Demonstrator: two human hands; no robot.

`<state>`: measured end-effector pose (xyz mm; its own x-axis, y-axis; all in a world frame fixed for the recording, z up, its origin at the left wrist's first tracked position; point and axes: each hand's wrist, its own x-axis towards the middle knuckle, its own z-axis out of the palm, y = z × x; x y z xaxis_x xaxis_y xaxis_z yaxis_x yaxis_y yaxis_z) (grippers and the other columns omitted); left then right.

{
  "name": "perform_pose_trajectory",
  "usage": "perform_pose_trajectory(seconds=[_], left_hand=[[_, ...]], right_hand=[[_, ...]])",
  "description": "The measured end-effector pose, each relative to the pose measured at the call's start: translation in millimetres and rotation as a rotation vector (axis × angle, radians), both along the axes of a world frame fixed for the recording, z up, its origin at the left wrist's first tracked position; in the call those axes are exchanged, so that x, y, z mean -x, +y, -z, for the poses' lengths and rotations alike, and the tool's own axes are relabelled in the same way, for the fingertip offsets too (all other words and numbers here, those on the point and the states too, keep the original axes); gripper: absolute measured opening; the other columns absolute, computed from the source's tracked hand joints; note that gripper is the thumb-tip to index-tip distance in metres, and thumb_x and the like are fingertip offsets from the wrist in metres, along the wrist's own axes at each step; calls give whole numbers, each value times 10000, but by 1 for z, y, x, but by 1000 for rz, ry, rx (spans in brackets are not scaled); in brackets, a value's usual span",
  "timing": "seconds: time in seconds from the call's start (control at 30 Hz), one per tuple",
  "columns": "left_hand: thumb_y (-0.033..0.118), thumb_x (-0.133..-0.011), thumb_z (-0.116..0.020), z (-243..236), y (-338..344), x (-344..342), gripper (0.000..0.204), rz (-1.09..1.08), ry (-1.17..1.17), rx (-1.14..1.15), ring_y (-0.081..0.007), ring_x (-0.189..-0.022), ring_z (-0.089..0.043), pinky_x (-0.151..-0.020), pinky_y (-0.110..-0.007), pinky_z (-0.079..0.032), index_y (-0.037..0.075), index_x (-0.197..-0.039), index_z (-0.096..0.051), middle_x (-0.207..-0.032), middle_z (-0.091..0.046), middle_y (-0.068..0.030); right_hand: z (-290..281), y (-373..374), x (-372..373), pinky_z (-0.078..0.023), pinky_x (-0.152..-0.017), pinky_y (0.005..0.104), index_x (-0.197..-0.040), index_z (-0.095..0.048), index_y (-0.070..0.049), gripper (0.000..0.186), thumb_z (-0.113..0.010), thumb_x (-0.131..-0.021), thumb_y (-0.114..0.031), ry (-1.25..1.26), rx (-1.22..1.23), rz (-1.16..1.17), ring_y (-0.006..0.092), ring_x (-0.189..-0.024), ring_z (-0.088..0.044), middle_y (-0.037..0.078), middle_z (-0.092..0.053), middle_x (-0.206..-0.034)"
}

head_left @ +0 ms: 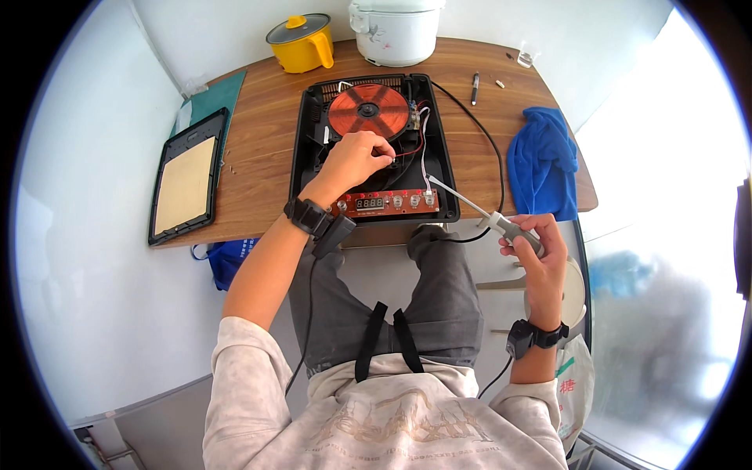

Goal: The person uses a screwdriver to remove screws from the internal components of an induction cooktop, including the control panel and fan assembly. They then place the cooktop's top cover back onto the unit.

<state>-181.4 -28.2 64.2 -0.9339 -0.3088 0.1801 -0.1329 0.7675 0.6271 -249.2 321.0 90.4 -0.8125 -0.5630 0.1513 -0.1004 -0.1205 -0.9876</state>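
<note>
Induction cooker (pixel 440 176) lies opened on the wooden table (pixel 262 149), near its front edge and in front of the person, its black housing showing the parts inside. Toward the back of it sits a round copper-red coil (pixel 346 119) with dark bars crossing it, and along the front runs a red control board (pixel 392 204) with a small display. To the right of the coil, a red wire (pixel 421 142) and a white cable (pixel 424 157) run forward.

Of the two hands, the left hand (pixel 356 160) reaches over the housing just in front of the coil, its thumb and fingers brought close together beside the red wire; the spot is too small to tell whether they pinch anything. The right hand (pixel 546 254) is closed around the grey handle of a screwdriver (pixel 505 226), right of the housing and forward of the table edge. The shaft slants up and leftward, its tip by the lower part of the white cable; contact cannot be made out.

A black cord (pixel 487 135) curves along the cooker's right side. Farther right lies a crumpled blue cloth (pixel 540 160), with a pen (pixel 475 88) behind. At the left rests a black-framed panel (pixel 186 184) with a cream face, partly over a green mat (pixel 232 92). A yellow pot (pixel 300 53) and a white appliance (pixel 398 37) stand at the back.
</note>
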Motion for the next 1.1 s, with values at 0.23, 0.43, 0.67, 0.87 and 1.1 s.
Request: perform_pose_trajectory(seconds=[0.23,0.43,0.67,0.87,1.1], left_hand=[[117,-851,-734,6,-10,3,152,32,-38,-283,-178,-856,-711,-792,-299,-540,38,-979,-762,-903,-751,-95],[80,-856,-739,8,-11,3,142,28,-57,-349,-140,-859,-685,-793,-269,-536,4,-976,-749,-918,-730,-79],[87,-859,-736,13,-10,3,155,18,-35,-333,-128,-830,-679,-773,-258,-530,-4,-984,-745,-900,-737,-69],[87,-862,-734,9,-7,2,158,10,-40,-360,-121,-821,-678,-769,-254,-529,-6,-990,-745,-891,-741,-70],[146,-851,-749,16,-12,4,163,11,-21,-350,-154,-819,-714,-775,-280,-536,38,-972,-765,-880,-759,-78]], right_hand=[[-22,-32,15,-539,-745,238,-1022,-563,14,167,-635,-872,15,241,-112,-21,87,-844,-624,93,-683,-1056],[-46,-67,36,-516,-735,238,-998,-618,-8,174,-669,-838,-53,410,-309,-43,71,-775,-604,48,-715,-907],[-56,-89,47,-526,-739,298,-994,-623,-7,195,-678,-820,-74,581,-382,-118,172,-720,-635,102,-705,-875],[-60,-97,52,-523,-728,300,-986,-621,-11,195,-681,-817,-89,590,-422,-128,181,-701,-636,119,-698,-836],[-62,-102,53,-521,-719,304,-977,-623,-16,192,-679,-815,-105,616,-444,-135,187,-685,-640,110,-692,-815]])
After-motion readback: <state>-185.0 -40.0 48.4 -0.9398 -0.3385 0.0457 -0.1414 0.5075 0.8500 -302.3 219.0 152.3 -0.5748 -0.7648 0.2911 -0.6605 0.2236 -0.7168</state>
